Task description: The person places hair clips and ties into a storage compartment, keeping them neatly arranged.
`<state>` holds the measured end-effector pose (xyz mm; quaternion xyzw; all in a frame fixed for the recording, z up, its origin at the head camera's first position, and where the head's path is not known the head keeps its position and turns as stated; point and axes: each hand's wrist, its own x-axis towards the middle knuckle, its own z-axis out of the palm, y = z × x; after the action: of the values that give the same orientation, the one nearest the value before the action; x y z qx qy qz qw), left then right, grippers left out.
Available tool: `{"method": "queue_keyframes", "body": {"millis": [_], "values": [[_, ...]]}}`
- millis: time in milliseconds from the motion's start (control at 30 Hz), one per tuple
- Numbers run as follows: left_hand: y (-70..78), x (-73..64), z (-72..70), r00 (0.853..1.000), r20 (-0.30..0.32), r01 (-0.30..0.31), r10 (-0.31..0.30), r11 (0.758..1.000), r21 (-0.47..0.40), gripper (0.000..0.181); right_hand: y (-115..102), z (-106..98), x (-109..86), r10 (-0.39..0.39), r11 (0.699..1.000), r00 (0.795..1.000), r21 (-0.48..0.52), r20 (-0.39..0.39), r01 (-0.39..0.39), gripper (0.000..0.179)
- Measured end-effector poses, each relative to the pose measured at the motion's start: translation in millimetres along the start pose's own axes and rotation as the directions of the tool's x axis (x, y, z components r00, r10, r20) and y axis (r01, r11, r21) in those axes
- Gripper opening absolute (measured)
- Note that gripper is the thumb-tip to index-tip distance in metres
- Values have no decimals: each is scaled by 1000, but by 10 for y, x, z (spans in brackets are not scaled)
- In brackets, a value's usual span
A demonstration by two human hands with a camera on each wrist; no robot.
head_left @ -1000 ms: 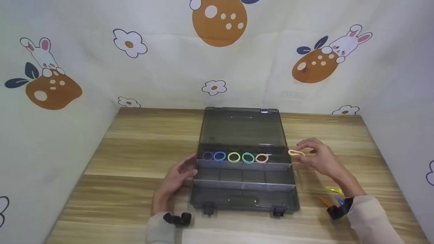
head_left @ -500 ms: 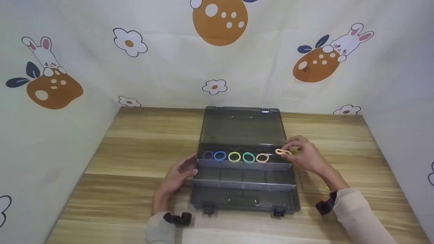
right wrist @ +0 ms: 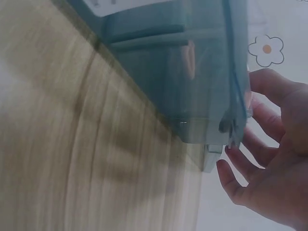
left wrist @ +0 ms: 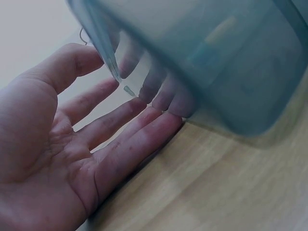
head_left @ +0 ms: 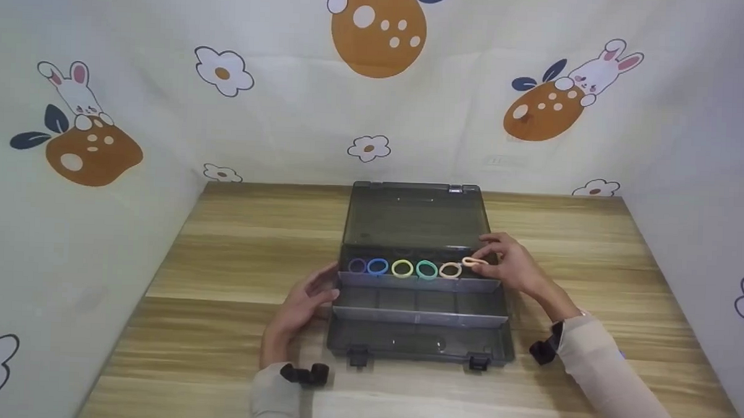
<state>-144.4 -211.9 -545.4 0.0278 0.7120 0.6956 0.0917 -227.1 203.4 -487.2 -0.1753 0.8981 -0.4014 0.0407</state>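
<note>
A grey translucent organizer box (head_left: 417, 343) stands with its lid (head_left: 418, 214) laid back. In its back row sit a purple hair tie (head_left: 349, 266), a blue one, a yellow hair tie (head_left: 402, 260), a green one and a peach hair tie (head_left: 450, 277). My right hand (head_left: 512, 266) pinches another peach hair tie (head_left: 475, 262), squeezed narrow, over that row's right end. In the right wrist view this hand's fingers are beside the box's rim, partly behind its wall. My left hand (head_left: 300, 302) rests against the box's left wall, fingers fairly straight in the left wrist view.
Light dividers (head_left: 418, 317) split the box into rows; the middle and front rows show no hair ties. Two latches (head_left: 358, 357) hang at its front. A small blue thing (head_left: 621, 354) peeks out beside my right sleeve. A patterned cloth (head_left: 288, 119) rises behind the wooden table (head_left: 241, 241).
My right hand has moved left with the peach hair tie, from beside the box to over its back row. The sleeve now covers the colourful clips on the table. My left hand stays put.
</note>
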Motion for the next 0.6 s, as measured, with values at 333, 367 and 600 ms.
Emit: {"method": "queue_keyframes", "body": {"millis": [333,367,600], "values": [[-4,1,5,999,-30,-11,12,1000,27,61,64,50,17,8,1000,1000,-23,-13,-9,14],[-1,-2,6,999,-31,-7,8,1000,24,61,72,52,15,10,1000,1000,-26,-12,-11,14],[3,-7,5,1000,-24,1,-1,1000,16,61,140,46,16,12,999,1000,-43,-2,-12,24]]}}
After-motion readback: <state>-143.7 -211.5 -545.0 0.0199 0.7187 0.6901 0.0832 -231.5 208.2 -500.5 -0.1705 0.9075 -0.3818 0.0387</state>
